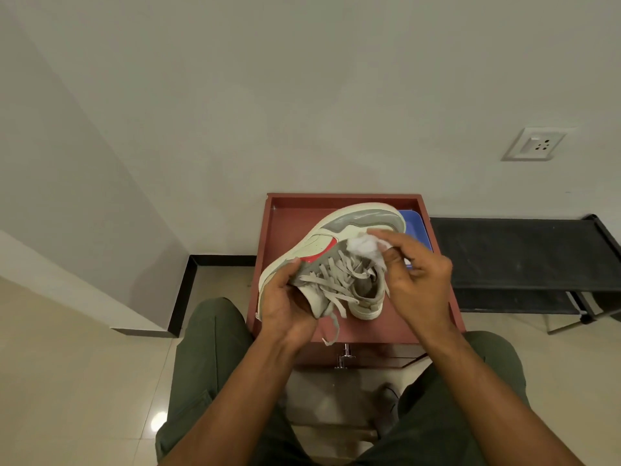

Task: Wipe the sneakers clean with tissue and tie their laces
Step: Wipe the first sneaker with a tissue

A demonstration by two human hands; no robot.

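Observation:
A cream and grey sneaker (336,240) with a red mark on its side is held tilted above the red-brown table (289,213), toe pointing away to the right. My left hand (289,304) grips it at the heel and ankle collar. Its grey laces (336,284) hang loose and untied. My right hand (416,280) pinches a crumpled white tissue (364,248) against the upper near the tongue. Another sneaker is not clearly in view.
A blue tray (415,223) lies on the table behind the sneaker. A black bench (517,257) stands to the right along the wall, below a wall socket (536,144). My knees in green trousers (208,358) flank the table's drawer handle (342,358).

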